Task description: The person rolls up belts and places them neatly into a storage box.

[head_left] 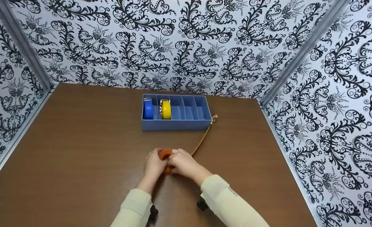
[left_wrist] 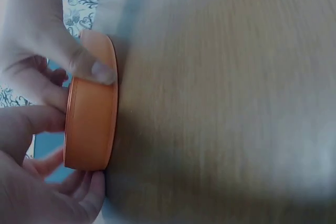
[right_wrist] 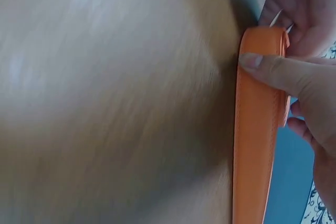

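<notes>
An orange belt [left_wrist: 92, 124] is wound into a coil standing on edge at the table's middle. My left hand [head_left: 154, 164] grips the coil from the left, its fingers curled about the outer side. From the other side my right hand [head_left: 183, 162] pinches it; the right thumb [right_wrist: 273, 69] presses on the outer strap in the right wrist view. The loose strap [head_left: 201, 142] runs from the coil back and right over the table. Its far end, with what looks like a buckle [head_left: 214, 118], lies against the box's front right corner.
At the back stands a blue divided box [head_left: 176, 125]. A rolled blue belt [head_left: 148, 108] sits in its leftmost compartment, a rolled yellow belt [head_left: 166, 109] in the one beside it. Patterned walls [head_left: 160, 41] border the brown table [head_left: 88, 142].
</notes>
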`<state>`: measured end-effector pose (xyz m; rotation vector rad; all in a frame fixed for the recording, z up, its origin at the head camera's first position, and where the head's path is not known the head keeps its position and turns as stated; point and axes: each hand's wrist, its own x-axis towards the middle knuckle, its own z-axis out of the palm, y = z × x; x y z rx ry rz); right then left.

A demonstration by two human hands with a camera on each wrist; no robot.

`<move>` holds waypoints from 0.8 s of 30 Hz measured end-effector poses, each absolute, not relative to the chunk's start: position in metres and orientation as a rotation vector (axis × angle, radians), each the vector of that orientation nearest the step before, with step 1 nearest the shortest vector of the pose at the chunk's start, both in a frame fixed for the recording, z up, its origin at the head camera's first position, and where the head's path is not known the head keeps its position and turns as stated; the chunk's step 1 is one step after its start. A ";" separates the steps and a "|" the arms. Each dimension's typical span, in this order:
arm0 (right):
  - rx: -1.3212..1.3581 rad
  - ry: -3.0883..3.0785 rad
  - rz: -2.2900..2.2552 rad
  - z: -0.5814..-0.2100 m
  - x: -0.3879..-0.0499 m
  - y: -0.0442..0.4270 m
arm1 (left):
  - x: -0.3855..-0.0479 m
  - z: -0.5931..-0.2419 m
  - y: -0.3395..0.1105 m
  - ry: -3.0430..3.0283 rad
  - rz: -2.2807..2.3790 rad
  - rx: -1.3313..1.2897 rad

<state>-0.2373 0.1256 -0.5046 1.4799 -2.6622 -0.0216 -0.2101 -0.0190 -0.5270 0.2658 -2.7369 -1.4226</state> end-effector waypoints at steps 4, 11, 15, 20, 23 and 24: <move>1.328 -2.758 0.024 -0.507 -0.227 0.118 | -0.204 -0.527 -0.016 -2.758 -1.254 0.195; 1.355 -2.718 0.044 -0.513 -0.226 0.131 | -0.200 -0.528 -0.013 -2.789 -1.111 0.041; 1.522 -2.620 0.031 -0.512 -0.236 0.145 | -0.204 -0.530 -0.019 -2.816 -1.156 0.030; 1.652 -2.516 0.063 -0.509 -0.248 0.157 | -0.208 -0.530 -0.024 -2.827 -1.223 0.000; 1.705 -2.451 0.098 -0.509 -0.252 0.158 | -0.208 -0.530 -0.026 -2.830 -1.245 -0.014; 1.714 -2.438 0.107 -0.510 -0.253 0.157 | -0.207 -0.530 -0.026 -2.829 -1.245 -0.026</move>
